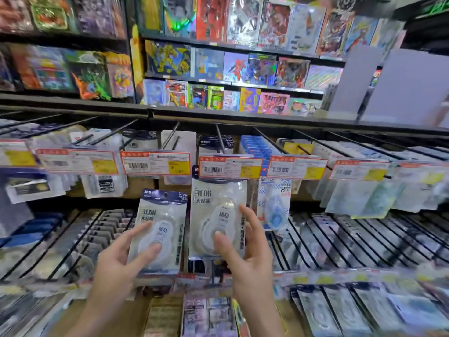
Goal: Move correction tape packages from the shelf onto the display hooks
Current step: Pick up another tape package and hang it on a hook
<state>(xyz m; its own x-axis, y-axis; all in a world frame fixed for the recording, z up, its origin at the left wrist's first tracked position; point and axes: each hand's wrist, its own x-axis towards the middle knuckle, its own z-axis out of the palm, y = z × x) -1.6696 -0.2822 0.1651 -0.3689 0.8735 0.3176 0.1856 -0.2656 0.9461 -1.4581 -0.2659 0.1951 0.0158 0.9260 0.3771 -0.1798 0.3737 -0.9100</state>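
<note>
My left hand (pixel 119 259) grips a white correction tape package (pixel 161 224) with a dark blue header, thumb across its front, held below the hook row. My right hand (pixel 245 254) holds a second, matching package (pixel 216 205), thumb on its front and fingers along its right edge. That package's top reaches up behind the price tag (pixel 230 168) of the centre display hook (pixel 220 139). Whether it hangs on the hook, I cannot tell.
A row of black wire hooks with red-framed price tags runs across the middle, hung with packaged stationery. A blue correction tape pack (pixel 274 203) hangs just right of my hand. More hooks with packs fill the lower rows. Colourful card boxes line the shelves above.
</note>
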